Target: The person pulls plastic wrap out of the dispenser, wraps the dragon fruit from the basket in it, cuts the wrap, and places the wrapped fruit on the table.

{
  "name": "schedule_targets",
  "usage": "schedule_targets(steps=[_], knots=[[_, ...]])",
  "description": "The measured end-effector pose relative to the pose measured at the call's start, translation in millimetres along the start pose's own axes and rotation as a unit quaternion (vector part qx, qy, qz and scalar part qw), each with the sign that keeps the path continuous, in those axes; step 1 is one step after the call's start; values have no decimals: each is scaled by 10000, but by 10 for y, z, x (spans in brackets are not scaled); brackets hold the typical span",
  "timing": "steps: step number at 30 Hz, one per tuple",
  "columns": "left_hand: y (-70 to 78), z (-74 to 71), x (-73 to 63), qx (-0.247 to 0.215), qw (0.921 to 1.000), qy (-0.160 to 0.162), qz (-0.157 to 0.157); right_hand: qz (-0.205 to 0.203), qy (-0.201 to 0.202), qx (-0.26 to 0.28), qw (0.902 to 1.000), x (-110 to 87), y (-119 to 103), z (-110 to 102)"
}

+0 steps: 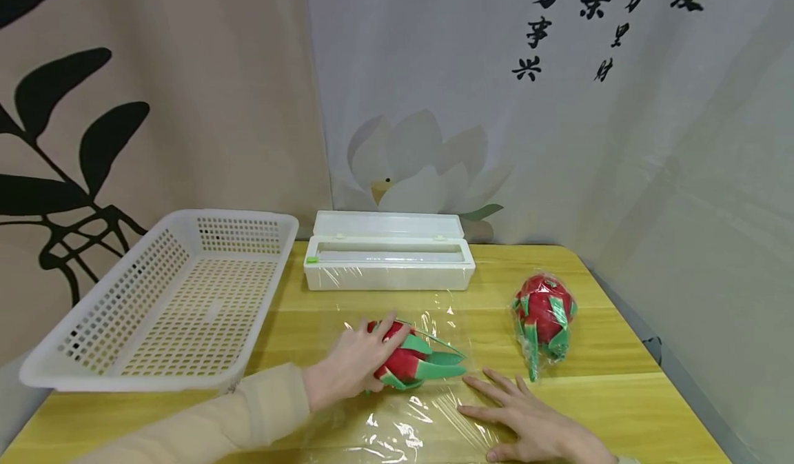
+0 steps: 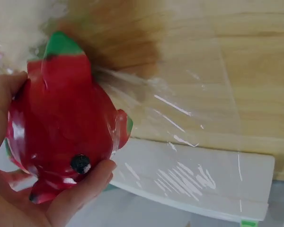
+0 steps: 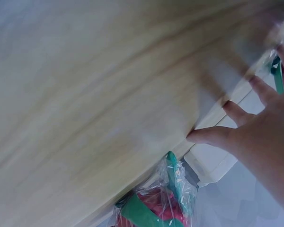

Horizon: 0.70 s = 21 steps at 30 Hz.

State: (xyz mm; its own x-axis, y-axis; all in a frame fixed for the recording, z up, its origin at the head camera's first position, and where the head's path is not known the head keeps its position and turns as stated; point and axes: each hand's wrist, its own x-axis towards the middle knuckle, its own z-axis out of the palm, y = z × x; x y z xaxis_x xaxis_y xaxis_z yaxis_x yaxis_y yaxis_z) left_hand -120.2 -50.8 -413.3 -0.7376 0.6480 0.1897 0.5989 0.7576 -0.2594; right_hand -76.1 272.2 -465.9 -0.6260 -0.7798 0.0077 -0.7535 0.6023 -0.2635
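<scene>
My left hand [image 1: 353, 364] grips a red dragon fruit [image 1: 402, 366] with green leaf tips pointing right; it looks like a model. In the left wrist view, thumb and fingers curl around the fruit's [image 2: 68, 123] red body. Beneath it, a sheet of clear plastic wrap [image 1: 403, 436] stretches from the white wrap dispenser [image 1: 387, 276] toward the near table edge. To the right, my right hand [image 1: 527, 419] has its fingers spread, fingertips resting at the sheet's right side. A second dragon fruit [image 1: 544, 309], wrapped in clear film, lies beyond that hand.
A white perforated plastic basket [image 1: 136, 383] occupies the left of the wooden table [image 1: 626, 388]. The dispenser's lid [image 1: 387, 225] stands raised at the back. Behind the table hangs a printed curtain [image 1: 422, 71].
</scene>
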Motion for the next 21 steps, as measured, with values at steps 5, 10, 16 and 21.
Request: schedule_targets(steps=[5, 10, 16, 21], knots=[[19, 69, -83, -182, 9987, 466, 101, -1, 108, -84, 9999, -11, -6, -5], [23, 109, -158, -452, 9964, 705, 143, 66, 73, -108, 9999, -30, 2, -10], [-29, 147, -363, -551, 9905, 1083, 647, 118, 39, -145, 9998, -59, 27, -6], [-111, 197, -629, -552, 9774, 1627, 1230, -66, 254, -577, 9980, -97, 43, -9]])
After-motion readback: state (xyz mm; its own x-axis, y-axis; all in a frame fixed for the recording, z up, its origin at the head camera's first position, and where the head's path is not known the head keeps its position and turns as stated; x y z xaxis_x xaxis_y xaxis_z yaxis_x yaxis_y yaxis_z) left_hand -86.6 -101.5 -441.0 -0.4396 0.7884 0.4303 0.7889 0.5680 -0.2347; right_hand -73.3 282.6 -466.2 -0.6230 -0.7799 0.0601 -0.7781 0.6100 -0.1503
